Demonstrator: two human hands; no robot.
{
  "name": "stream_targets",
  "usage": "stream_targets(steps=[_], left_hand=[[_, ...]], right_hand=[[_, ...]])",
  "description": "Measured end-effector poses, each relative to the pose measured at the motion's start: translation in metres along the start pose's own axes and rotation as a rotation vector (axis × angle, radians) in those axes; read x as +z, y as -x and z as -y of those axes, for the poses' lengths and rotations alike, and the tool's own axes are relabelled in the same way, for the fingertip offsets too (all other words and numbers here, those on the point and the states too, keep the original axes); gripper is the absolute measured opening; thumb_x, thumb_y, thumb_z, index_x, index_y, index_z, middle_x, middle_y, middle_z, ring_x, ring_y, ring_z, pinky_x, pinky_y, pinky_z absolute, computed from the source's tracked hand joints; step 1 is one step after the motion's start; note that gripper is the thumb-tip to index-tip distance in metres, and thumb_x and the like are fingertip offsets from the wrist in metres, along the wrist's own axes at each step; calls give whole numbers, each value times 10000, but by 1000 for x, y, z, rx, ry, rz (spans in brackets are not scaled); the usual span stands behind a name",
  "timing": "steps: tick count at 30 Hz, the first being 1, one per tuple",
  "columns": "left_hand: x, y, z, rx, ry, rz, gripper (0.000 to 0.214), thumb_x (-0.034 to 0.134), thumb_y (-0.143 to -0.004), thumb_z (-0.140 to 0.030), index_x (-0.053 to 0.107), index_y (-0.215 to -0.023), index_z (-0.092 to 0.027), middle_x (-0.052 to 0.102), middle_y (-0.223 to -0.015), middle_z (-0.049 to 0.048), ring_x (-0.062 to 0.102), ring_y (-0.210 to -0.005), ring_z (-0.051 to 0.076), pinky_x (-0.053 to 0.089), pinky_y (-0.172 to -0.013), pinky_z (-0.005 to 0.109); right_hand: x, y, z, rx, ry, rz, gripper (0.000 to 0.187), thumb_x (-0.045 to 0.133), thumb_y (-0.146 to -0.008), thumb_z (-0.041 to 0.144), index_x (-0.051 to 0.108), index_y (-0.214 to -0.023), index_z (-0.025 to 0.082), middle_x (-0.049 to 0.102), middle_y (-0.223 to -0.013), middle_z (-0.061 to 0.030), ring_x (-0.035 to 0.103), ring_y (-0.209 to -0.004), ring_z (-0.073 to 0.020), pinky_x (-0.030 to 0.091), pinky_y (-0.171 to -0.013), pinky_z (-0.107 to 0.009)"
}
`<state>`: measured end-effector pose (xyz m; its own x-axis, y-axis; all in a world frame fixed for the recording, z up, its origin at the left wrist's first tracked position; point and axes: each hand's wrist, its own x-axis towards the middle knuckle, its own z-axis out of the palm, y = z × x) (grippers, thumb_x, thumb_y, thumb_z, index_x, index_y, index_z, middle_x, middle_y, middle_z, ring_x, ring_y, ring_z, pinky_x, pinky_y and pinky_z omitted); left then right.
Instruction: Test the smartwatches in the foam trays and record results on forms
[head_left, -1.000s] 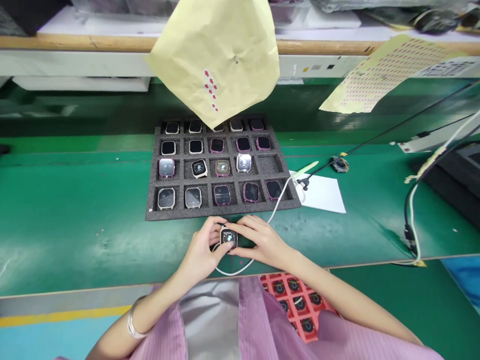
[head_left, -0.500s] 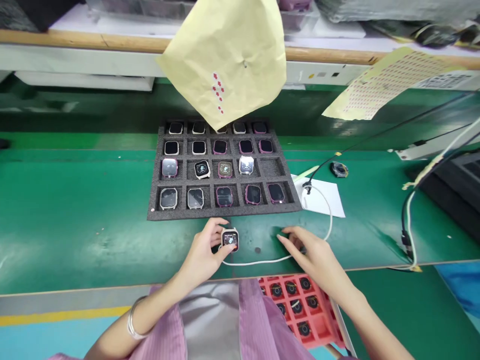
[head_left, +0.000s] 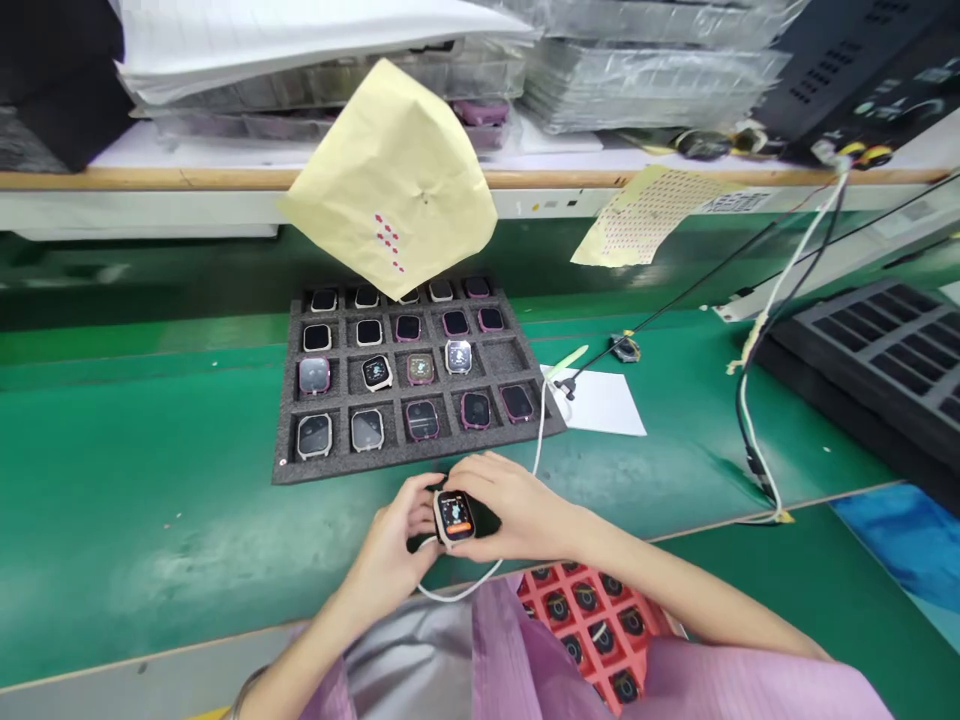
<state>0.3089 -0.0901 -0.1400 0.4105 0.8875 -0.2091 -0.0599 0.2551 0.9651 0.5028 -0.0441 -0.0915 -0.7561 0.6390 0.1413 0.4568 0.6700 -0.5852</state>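
Both my hands meet over a small smartwatch body (head_left: 454, 516) with a lit screen, low in the middle of the green bench. My left hand (head_left: 397, 535) grips it from the left, fingers curled around its edge. My right hand (head_left: 510, 505) closes on it from the right and above. A white cable (head_left: 538, 440) runs from under the watch up toward the right. Just beyond my hands lies a dark foam tray (head_left: 525, 425) with several watch bodies in its cells; one cell at the right of the third row is bare.
A yellow envelope (head_left: 390, 180) hangs above the tray. White paper (head_left: 604, 405) lies right of the tray. A red tray (head_left: 592, 625) of round parts sits at my lap. Black foam trays (head_left: 877, 350), cables (head_left: 750, 400) and a dotted yellow sheet (head_left: 645, 215) are at the right.
My right hand, which had moved away to the right onto the bench by the cable, has come back onto the watch. The view has tilted up and shifted right.
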Motion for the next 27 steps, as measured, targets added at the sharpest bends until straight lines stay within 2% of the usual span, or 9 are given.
stream_targets(steps=[3, 6, 8, 10, 12, 16, 21, 24, 27], left_hand=[[2, -3, 5, 1, -11, -53, 542, 451, -686, 9, 462, -1179, -216, 635, -960, 25, 664, -872, 145, 531, -834, 311], [3, -4, 4, 19, -74, -126, 544, 452, -675, 6, 480, -1173, -212, 620, -985, 34, 648, -902, 148, 529, -836, 303], [3, -3, 2, 39, -118, -136, 570, 472, -680, 3, 475, -1204, -221, 608, -1052, 49, 624, -988, 165, 521, -861, 308], [3, 0, 1, 57, -154, -120, 627, 487, -680, 12, 455, -1254, -239, 589, -1120, 57, 592, -1071, 176, 503, -914, 322], [2, 2, 1, 57, -174, -99, 675, 508, -688, 15, 428, -1300, -258, 570, -1170, 58, 572, -1115, 180, 483, -963, 338], [0, 1, 4, 35, -177, -103, 603, 584, -746, -48, 457, -1295, -261, 571, -1174, 58, 575, -1112, 186, 483, -988, 361], [0, -1, 7, 70, -198, -121, 415, 598, -808, -133, 575, -1201, -265, 566, -1179, 42, 613, -1055, 182, 496, -1006, 382], [0, 0, 7, 85, -196, -128, 398, 600, -824, -159, 591, -1202, -283, 570, -1178, 32, 620, -1054, 183, 508, -1000, 378], [1, 0, 7, 89, -175, -131, 406, 607, -825, -162, 589, -1213, -282, 572, -1166, 33, 622, -1060, 183, 512, -999, 380]], right_hand=[[-35, -1, -14, 46, -145, -133, 328, 702, -774, 329, 567, -1026, 167, 611, -919, -41, 590, -794, -175, 507, -709, -283], [-69, -12, -50, 140, -51, -336, 298, 679, -816, 318, 561, -1044, 165, 579, -946, -63, 567, -814, -194, 497, -738, -326], [-85, -23, -80, 206, 151, -423, 350, 693, -815, 362, 577, -1078, 162, 590, -1004, -96, 582, -869, -228, 509, -782, -367], [-95, -31, -102, 209, 265, -343, 355, 676, -833, 346, 592, -1124, 162, 597, -1071, -123, 581, -982, -278, 495, -863, -433], [-100, -33, -108, 188, 316, -276, 317, 640, -862, 315, 606, -1140, 165, 584, -1136, -138, 561, -1062, -306, 466, -918, -474], [-101, -16, -86, 191, 376, -215, 198, 520, -932, 243, 618, -1079, 153, 588, -1062, -133, 602, -938, -258, 498, -831, -402], [-101, 9, -66, 216, 354, 93, 208, 572, -907, 200, 612, -1107, 159, 639, -943, -90, 626, -740, -203, 501, -673, -318], [-103, 6, -70, 258, 368, 142, 314, 629, -886, 204, 585, -1192, 150, 648, -961, -93, 633, -711, -192, 493, -648, -298], [-106, -8, -71, 262, 419, 237, 328, 700, -834, 207, 610, -1146, 159, 654, -952, -83, 648, -752, -215, 487, -629, -289]])
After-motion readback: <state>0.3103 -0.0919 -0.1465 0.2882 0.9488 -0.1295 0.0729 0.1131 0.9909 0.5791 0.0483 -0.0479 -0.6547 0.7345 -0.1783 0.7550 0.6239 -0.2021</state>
